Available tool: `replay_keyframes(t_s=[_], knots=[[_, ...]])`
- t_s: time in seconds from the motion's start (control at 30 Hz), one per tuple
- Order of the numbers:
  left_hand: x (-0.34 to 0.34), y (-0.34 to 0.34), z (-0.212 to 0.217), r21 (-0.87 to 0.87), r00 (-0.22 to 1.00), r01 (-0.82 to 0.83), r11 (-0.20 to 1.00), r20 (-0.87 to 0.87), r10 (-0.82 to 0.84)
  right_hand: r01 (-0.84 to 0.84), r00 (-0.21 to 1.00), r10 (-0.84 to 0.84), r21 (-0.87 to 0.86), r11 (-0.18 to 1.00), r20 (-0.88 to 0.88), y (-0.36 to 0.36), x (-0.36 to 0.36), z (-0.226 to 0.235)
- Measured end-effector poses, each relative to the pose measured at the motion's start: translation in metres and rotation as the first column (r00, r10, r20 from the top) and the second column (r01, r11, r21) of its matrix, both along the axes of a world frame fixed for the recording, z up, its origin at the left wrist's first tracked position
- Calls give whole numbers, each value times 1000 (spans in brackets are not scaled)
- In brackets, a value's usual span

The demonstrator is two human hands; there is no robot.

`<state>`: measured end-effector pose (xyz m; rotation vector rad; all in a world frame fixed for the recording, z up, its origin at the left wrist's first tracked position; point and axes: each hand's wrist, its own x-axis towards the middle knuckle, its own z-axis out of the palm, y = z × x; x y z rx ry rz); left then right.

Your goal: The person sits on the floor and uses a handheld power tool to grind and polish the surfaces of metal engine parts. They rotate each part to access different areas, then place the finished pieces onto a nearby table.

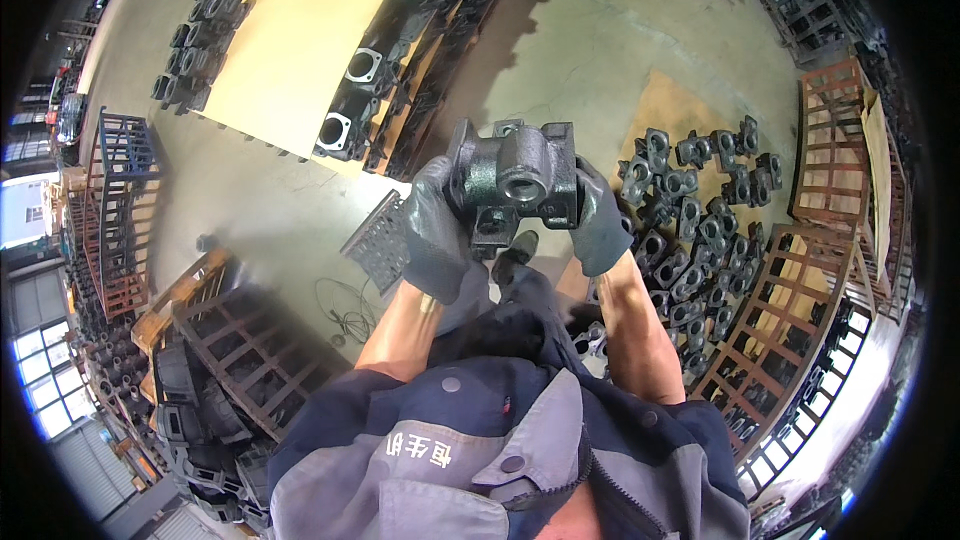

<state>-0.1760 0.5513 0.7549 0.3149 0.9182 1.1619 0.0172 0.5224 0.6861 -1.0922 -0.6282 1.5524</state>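
You hold the black cast-iron valve housing [515, 180] up between both hands, above your feet; it looks heavy, stiff and rough, not fragile. Your gloved left hand [432, 230] and right hand [598, 220] each clasp one side of its body; that wide two-sided grip seems safest.

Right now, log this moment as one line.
left hand: grips casting | right hand: grips casting | black valve-body casting: held up | casting pile: floor, right

Foundry or machining workshop: bare concrete floor [590, 50], dark cast-metal housings [690, 210] heaped on cardboard, larger castings [365, 90] laid in rows, rusted steel racks [830, 140] stacked alongside.
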Motion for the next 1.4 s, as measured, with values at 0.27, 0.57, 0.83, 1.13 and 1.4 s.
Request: replay_keyframes(t_s=[0.27, 0.57, 0.83, 1.13, 1.4], knots=[[-13, 1, -14, -63, 993, -68, 996, -99, 62, 47, 999, -49, -92, 995, -23, -1, -11, 15], [-26, -8, -19, 159, 914, 47, 986, -404, 22, -171, 961, 133, 140, 975, 242, -8, -10, 4], [-23, -8, 3, 0, 965, 34, 999, -262, -33, -113, 938, 113, -19, 993, 326, -13, -18, -8], [-20, -3, -10, -92, 998, -9, 996, -64, 3, -90, 959, 100, -51, 995, 265, -12, -16, -8], [-10, -8, 22, -65, 994, -9, 998, -113, 2, -231, 928, 201, 60, 971, 313, -20, -12, -4]])
